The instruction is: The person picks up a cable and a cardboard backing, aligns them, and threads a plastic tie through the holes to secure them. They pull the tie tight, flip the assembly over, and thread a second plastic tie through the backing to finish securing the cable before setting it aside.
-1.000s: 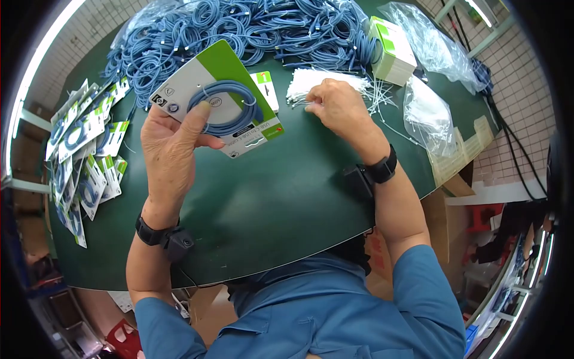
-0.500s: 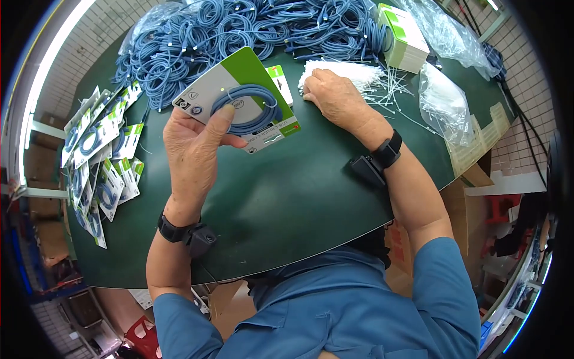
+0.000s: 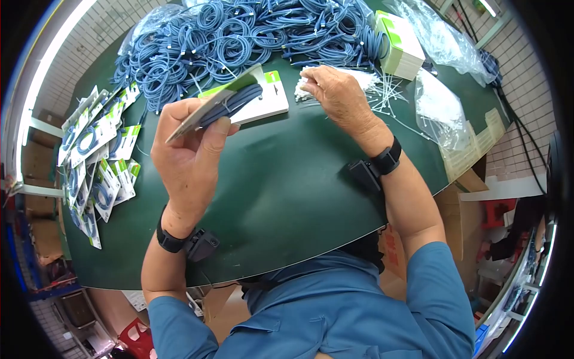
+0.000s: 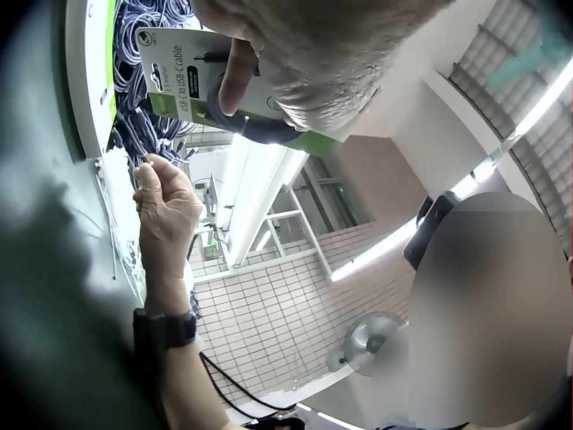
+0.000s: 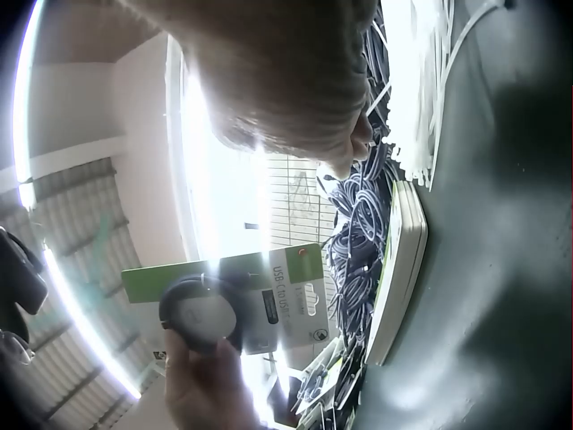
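Observation:
My left hand grips a green-and-white retail card between thumb and fingers. A coiled blue USB-C cable is fastened to its front. The card is tipped nearly edge-on in the head view, and a thin white strip sticks out behind it. My right hand is at the near left end of a heap of white cable ties. Its thumb and fingertips pinch together on a thin white cable tie, mostly hidden by the fingers.
Loose coiled blue cables are heaped along the far side. Carded cables pile up at left. A low stack of cards lies beyond the left hand, a taller card stack at far right. A bag of ties lies at right.
The left hand has turned the card from facing up to nearly edge-on, uncovering the low card stack behind. The right hand has lifted slightly from the tie heap, fingertips pinched.

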`<state>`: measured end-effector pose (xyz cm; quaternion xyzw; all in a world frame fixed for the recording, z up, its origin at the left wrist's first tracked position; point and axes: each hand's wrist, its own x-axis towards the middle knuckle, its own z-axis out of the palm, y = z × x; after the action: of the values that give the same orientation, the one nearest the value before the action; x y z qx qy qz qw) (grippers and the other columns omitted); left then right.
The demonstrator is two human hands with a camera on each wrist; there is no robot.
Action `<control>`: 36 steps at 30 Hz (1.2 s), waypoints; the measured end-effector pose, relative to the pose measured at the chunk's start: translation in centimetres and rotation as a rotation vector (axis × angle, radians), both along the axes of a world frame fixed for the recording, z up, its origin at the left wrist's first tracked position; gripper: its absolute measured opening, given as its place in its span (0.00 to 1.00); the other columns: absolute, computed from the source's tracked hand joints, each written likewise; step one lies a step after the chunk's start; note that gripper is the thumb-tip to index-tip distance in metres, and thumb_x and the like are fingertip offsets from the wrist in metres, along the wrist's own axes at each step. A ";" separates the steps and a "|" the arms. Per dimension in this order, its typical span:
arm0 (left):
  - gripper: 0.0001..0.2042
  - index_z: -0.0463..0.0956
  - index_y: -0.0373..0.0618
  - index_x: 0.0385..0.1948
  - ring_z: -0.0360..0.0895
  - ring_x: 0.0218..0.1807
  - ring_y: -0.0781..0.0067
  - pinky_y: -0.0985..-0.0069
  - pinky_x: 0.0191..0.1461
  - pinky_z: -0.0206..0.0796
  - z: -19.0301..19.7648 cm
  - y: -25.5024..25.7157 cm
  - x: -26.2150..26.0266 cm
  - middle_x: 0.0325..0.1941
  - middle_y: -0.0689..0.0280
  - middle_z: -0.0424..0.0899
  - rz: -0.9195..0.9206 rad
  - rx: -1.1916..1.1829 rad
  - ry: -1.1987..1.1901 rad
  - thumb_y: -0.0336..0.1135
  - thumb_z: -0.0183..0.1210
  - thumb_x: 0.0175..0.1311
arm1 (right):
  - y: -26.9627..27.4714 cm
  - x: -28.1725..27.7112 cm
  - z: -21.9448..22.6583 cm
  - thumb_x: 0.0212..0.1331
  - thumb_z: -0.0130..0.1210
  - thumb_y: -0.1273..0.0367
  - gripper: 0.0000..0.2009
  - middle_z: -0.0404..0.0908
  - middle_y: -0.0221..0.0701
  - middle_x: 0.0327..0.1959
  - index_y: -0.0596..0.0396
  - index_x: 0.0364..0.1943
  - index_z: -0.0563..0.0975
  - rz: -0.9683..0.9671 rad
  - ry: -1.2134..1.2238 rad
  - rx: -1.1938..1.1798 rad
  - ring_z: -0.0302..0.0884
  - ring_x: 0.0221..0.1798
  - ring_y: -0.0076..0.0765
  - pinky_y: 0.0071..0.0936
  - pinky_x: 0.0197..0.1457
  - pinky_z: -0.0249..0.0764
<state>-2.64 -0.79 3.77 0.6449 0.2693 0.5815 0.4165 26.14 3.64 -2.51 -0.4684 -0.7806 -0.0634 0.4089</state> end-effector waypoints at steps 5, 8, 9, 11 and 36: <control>0.14 0.81 0.33 0.52 0.88 0.52 0.65 0.71 0.57 0.81 -1.0 0.8 0.3 0.53 0.53 0.89 0.146 0.228 0.155 0.25 0.69 0.68 | -0.4 0.6 1.0 0.64 0.67 0.71 0.08 0.88 0.40 0.37 0.61 0.42 0.84 0.025 -0.014 -0.098 0.87 0.37 0.45 0.35 0.42 0.82; 0.14 0.80 0.33 0.56 0.86 0.58 0.61 0.68 0.57 0.83 -1.2 1.1 -0.2 0.60 0.50 0.86 0.116 0.280 0.344 0.25 0.65 0.72 | -1.3 -0.2 2.1 0.64 0.67 0.72 0.06 0.88 0.40 0.34 0.62 0.37 0.84 0.050 0.130 -0.073 0.87 0.35 0.45 0.33 0.40 0.82; 0.14 0.80 0.33 0.56 0.86 0.58 0.61 0.68 0.57 0.83 -1.2 1.2 -0.1 0.60 0.50 0.86 0.129 0.272 0.319 0.25 0.65 0.72 | -1.4 -0.4 2.4 0.64 0.67 0.72 0.06 0.88 0.40 0.34 0.62 0.37 0.84 0.059 0.103 -0.079 0.87 0.35 0.45 0.33 0.40 0.82; 0.14 0.83 0.35 0.53 0.87 0.57 0.59 0.67 0.61 0.79 -1.1 1.5 0.2 0.56 0.53 0.89 0.165 0.378 0.337 0.23 0.69 0.66 | -1.5 -0.7 2.6 0.64 0.67 0.72 0.06 0.88 0.40 0.33 0.62 0.38 0.83 0.053 0.101 -0.049 0.87 0.34 0.44 0.32 0.39 0.81; 0.18 0.83 0.39 0.44 0.86 0.60 0.51 0.63 0.62 0.80 -3.1 3.1 -0.3 0.53 0.55 0.89 0.217 0.700 0.424 0.26 0.77 0.51 | -4.6 -2.3 5.2 0.68 0.59 0.83 0.07 0.83 0.37 0.41 0.62 0.46 0.82 0.206 0.366 0.223 0.83 0.35 0.29 0.26 0.38 0.83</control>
<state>-2.92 2.35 0.65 0.8207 0.2015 0.5329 0.0441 23.80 -1.00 2.74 -0.3422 -0.7252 -0.0210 0.5971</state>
